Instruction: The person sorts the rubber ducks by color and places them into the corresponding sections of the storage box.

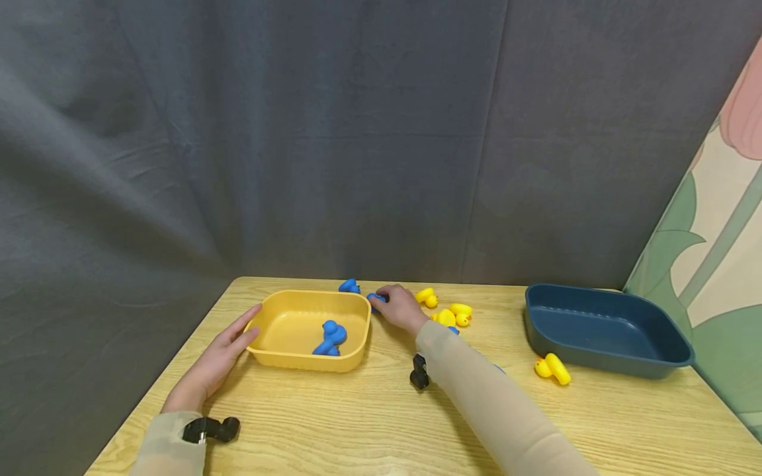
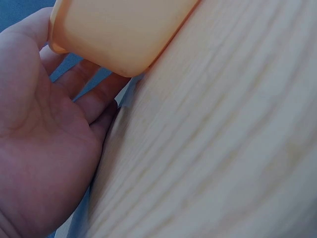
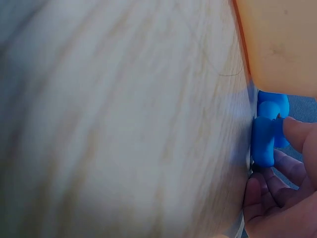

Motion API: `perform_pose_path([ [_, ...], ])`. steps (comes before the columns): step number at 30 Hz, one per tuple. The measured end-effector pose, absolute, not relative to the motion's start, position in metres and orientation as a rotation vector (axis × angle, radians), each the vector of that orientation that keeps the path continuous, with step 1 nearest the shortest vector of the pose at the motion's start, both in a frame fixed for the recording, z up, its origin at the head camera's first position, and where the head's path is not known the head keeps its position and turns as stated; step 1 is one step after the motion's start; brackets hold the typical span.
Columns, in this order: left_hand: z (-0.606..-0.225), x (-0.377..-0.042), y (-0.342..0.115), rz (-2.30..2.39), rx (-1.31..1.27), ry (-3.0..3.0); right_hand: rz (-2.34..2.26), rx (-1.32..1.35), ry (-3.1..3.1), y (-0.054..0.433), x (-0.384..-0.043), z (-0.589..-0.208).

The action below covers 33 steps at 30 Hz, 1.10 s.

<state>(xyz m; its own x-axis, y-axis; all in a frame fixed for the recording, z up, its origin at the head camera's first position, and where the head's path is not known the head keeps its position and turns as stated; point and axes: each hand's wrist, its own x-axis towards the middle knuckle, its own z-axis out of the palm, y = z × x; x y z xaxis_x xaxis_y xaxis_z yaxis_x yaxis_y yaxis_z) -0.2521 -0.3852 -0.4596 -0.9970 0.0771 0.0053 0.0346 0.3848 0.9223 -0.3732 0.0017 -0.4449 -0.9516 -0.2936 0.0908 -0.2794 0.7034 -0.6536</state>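
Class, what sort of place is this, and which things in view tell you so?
Probably an indoor tabletop set-up, perhaps for recording: grey cloth hangs behind the wood-grain table, and a flower-patterned surface stands along the right.

Bench (image 1: 333, 420) looked like grained wood, low sheen. Yellow tub (image 1: 303, 362) at left and navy tub (image 1: 607, 361) at right: smooth plastic, slightly glossy. Blue ducks (image 1: 340, 334) and yellow ducks (image 1: 557, 369) looked smooth, rubbery. Far grey curtain (image 1: 369, 152) was matt, creased cloth.
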Motion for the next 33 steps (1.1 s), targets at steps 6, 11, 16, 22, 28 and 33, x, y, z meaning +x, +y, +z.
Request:
perform_pose_path([
  [6, -0.4574, -0.2519, -0.3848, 1.721, 0.097, 2.582, -1.097, -0.488, 2.879, 0.0012, -0.3739, -0.4459],
  [11, -0.4575, -0.2518, -0.3845, 1.725, 0.108, 2.577, -1.079, -0.474, 2.875, 0.0009, -0.3743, -0.4456],
  [16, -0.4582, -0.2518, -0.3849, 1.732, 0.118, 2.574, -1.053, -0.450, 2.877, 0.0006, -0.3752, -0.4459],
  [22, -0.4587, -0.2522, -0.3851, 1.739, 0.116, 2.572, -1.047, -0.413, 2.874, 0.0012, -0.3737, -0.4447],
  [28, -0.4578, -0.2520, -0.3845, 1.734, 0.127, 2.569, -1.091, -0.387, 2.846, 0.0024, -0.3724, -0.4450],
  [33, -0.4582, -0.2509, -0.3854, 1.727, 0.118, 2.570, -1.148, -0.432, 2.855, 0.0044, -0.3759, -0.4507],
])
